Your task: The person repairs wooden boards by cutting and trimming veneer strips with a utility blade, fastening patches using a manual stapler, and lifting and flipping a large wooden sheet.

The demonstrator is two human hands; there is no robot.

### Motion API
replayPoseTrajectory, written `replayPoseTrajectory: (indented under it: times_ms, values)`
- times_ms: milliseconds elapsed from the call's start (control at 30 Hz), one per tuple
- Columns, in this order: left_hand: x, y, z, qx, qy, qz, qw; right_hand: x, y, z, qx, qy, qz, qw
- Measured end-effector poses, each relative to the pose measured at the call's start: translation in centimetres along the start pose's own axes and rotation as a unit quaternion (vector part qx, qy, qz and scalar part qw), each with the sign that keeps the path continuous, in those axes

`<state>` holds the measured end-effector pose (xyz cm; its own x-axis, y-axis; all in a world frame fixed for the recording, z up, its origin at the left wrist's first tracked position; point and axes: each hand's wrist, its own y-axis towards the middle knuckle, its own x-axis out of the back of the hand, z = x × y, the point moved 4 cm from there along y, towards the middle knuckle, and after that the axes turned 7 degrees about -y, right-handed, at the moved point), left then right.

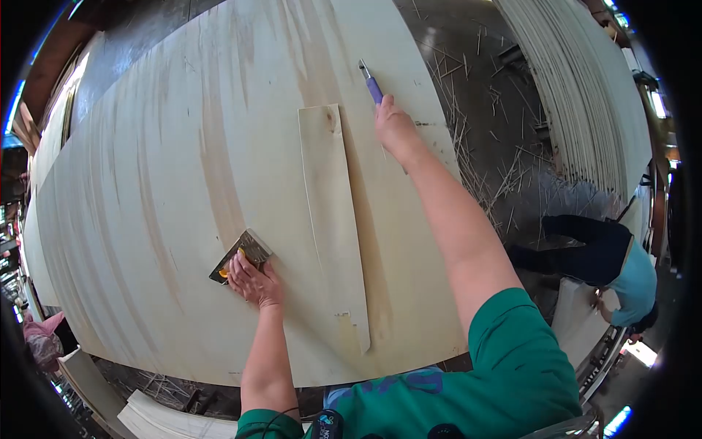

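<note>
My left hand (252,280) is closed on a flat, dark metal scraper (252,247) with a bit of yellow at my fingers, resting on a large pale wood sheet (270,175). My right hand (395,126) grips the purple handle of a tool (374,88) with a metal head, over the sheet's right part. Between my hands lies a long, narrow veneer strip (333,212), with a notch near its lower end and a brown mark near its top.
A tall stack of thin sheets (578,95) stands at the upper right. Thin wood splinters litter the dark floor (504,139) beside the sheet. A co-worker in a light blue top (635,285) bends at the right. Pink cloth (42,329) shows at the far left.
</note>
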<state>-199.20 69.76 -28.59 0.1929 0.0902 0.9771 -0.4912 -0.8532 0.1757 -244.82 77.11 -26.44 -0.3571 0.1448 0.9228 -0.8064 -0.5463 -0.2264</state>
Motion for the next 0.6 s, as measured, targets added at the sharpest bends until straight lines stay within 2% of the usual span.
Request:
replayPoseTrajectory:
  times_ms: [67, 167, 267, 467, 600]
  values:
    - [0.3, 0.2, -0.2, -0.001, 0.000, -0.003, 1.000, 0.4, -0.4, 0.0, 0.004, 0.002, 0.016, 1.000]
    - [0.2, 0.4, -0.5, 0.002, -0.001, -0.009, 1.000, -0.3, -0.4, 0.2, 0.032, -0.009, -0.042, 0.999]
    - [0.3, 0.2, -0.4, -0.003, 0.002, -0.007, 1.000, 0.7, -0.5, 0.6, 0.000, -0.025, 0.069, 0.997]
    - [0.3, 0.2, -0.3, -0.005, -0.001, -0.008, 1.000, -0.1, -4.8, 0.2, -0.045, -0.016, 0.134, 0.990]
    - [0.4, 0.3, -0.5, -0.004, -0.004, -0.006, 1.000, -1.0, -7.0, -1.1, -0.009, -0.030, 0.083, 0.996]
